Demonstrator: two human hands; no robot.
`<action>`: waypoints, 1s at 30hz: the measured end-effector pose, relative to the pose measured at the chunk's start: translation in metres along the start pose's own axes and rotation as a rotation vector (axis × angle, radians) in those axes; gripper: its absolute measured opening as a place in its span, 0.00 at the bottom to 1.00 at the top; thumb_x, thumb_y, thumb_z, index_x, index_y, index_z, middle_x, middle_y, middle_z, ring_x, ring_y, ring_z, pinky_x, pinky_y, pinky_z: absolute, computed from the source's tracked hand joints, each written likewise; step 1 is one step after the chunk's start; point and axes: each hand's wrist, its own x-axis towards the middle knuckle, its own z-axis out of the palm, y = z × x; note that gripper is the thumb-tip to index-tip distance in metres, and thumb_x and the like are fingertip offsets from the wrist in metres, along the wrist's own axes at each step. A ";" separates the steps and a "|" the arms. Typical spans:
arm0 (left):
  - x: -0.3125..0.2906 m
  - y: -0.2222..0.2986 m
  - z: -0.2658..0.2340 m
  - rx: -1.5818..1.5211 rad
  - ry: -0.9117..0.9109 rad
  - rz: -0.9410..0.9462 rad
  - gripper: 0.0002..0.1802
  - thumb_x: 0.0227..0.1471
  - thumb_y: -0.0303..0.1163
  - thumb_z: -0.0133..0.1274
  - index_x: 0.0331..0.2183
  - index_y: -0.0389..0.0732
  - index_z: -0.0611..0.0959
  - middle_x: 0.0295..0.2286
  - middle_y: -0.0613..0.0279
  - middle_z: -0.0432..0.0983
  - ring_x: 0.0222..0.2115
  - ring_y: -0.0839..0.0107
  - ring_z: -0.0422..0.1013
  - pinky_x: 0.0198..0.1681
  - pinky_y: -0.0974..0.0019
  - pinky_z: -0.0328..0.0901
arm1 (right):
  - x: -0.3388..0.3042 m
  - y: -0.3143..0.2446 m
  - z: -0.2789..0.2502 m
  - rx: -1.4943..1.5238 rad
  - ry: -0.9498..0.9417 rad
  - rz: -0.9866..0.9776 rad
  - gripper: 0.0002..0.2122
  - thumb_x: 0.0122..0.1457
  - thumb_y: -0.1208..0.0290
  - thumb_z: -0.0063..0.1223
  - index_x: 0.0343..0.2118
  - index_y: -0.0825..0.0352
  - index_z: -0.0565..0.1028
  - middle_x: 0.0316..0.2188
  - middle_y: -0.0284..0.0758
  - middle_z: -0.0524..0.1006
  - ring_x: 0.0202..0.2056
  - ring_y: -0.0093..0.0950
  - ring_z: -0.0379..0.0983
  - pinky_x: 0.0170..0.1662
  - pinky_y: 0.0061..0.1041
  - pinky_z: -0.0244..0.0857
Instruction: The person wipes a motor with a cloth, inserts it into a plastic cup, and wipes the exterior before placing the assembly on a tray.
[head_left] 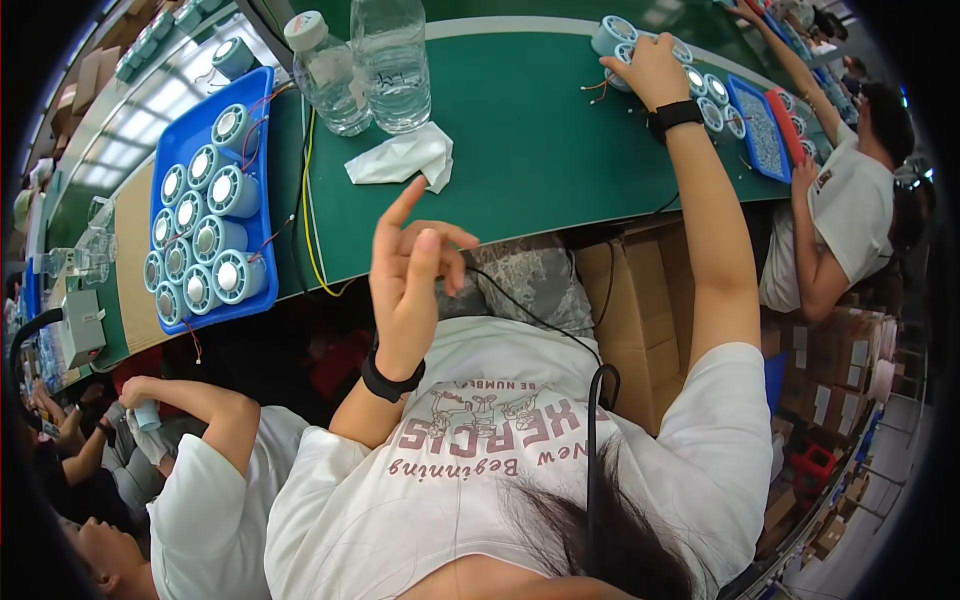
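Note:
My right hand reaches to the far right of the green table. Its thumb and fingers close around a light-blue round motor with thin wires. Part of that motor is hidden by the fingers. More light-blue motors stand in a cluster beside the hand. My left hand is raised in front of my chest, off the table's near edge. Its fingers are apart, the index finger pointing up, and nothing is in it. A crumpled white tissue lies on the table just beyond.
Two clear plastic bottles stand behind the tissue. At left, a blue tray holds several wired motors. A blue bin of small parts lies at right. Co-workers sit on both sides; a yellow cable hangs over the edge near a cardboard box.

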 end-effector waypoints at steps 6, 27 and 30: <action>0.011 0.002 -0.033 0.220 0.181 0.062 0.13 0.59 0.23 0.40 0.43 0.35 0.76 0.28 0.61 0.76 0.16 0.84 0.59 0.19 0.79 0.55 | 0.017 -0.056 -0.002 -0.005 0.149 -0.082 0.22 0.49 0.54 0.62 0.33 0.73 0.74 0.39 0.48 0.70 0.25 0.38 0.73 0.33 0.33 0.71; 0.035 -0.007 -0.034 0.579 0.270 -0.069 0.08 0.54 0.21 0.45 0.35 0.34 0.79 0.24 0.60 0.76 0.17 0.80 0.70 0.19 0.75 0.62 | 0.013 -0.119 0.045 1.708 -0.813 0.143 0.12 0.62 0.68 0.50 0.43 0.71 0.72 0.34 0.33 0.74 0.33 0.20 0.72 0.39 0.18 0.69; 0.037 0.001 -0.031 0.532 0.278 -0.133 0.07 0.54 0.22 0.47 0.34 0.34 0.79 0.23 0.60 0.75 0.15 0.78 0.69 0.19 0.72 0.63 | 0.005 -0.124 0.047 1.628 -0.758 0.069 0.12 0.62 0.68 0.50 0.43 0.72 0.72 0.34 0.33 0.75 0.32 0.20 0.72 0.38 0.19 0.69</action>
